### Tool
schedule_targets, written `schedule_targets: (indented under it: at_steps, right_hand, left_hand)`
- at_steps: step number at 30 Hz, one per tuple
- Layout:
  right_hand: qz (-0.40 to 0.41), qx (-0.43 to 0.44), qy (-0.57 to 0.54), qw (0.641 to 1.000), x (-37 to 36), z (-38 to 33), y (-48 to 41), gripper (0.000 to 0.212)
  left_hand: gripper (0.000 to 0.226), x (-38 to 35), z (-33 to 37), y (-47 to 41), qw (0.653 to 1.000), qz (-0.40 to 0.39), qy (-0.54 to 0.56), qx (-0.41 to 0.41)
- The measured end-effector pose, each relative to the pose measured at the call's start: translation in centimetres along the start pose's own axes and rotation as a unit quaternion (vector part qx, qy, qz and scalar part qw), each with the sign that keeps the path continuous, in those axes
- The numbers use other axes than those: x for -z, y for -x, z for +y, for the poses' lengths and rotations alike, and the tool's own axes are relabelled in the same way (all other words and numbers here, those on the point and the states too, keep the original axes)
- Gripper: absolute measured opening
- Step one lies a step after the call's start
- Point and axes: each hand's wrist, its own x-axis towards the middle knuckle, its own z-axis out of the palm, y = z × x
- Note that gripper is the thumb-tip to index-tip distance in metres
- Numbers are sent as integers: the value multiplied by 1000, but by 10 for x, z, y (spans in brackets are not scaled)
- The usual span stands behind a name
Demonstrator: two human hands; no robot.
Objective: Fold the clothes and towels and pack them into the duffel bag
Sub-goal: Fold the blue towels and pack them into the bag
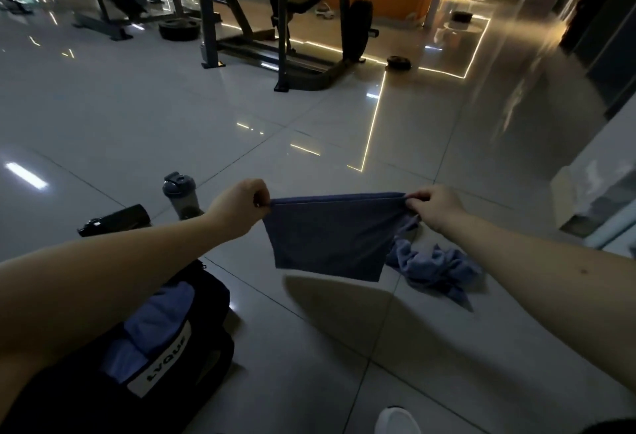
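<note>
The curled fingers (260, 195) of the left hand (241, 206) pinch one top corner of a dark blue cloth (330, 237), and the right hand (435, 206) pinches the opposite corner in the same way, thumb and fingertips closed on the hem. Between the two grips the top edge runs taut and nearly level, and the rest of the cloth hangs flat below it, in the air above the tiled floor (172, 117), casting a shadow on the tiles beneath. Both forearms reach forward from the bottom corners of the view. Just behind and to the right of the hanging cloth, a lighter blue crumpled garment (433, 268) lies on the floor. At lower left a black duffel bag (213, 358) sits open, with blue fabric (151, 323) already inside. Beyond the left wrist a grey shaker bottle (180, 194) stands upright, and a black bottle (115, 220) lies on its side near it. Gym equipment (285, 20) fills the far background.
</note>
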Motion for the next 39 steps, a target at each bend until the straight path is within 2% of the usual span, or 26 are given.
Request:
schedule_targets:
  at_steps: [5,9,15,16,18,24,29,33,39]
  right_hand:
    - [0,21,24,1000,-7,-1,0,13]
    - [-1,44,17,999,-5,4,1,14]
    - [25,35,14,999,-1,16,1,7]
    - [24,33,5,999,-1,18,1,11]
    - [2,29,1,1000,0,23,1,22]
    - [-41,11,52,998,-1,32,1,9]
    - [-76,-61,-45,994,-5,25,1,9]
    - [-75,-37,-22,996,-8,25,-3,25]
    - [-92,17,60,994,-11,34,-16,14]
  left_hand:
    - [16,-13,-2,6,999,-23,25,-7]
    - [32,-24,-6,11,995,-74,67,15]
    - [8,-27,-7,10,992,-86,84,43]
    - [6,-27,-7,10,991,-82,91,50]
    - [5,-28,-8,10,990,-76,104,64]
    - [7,-26,-9,7,980,-95,150,88]
    - [3,-25,-6,-1,979,-91,158,90]
    - [3,-28,-7,-7,983,-76,145,86]
    - [14,-37,1,-7,985,-99,135,44]
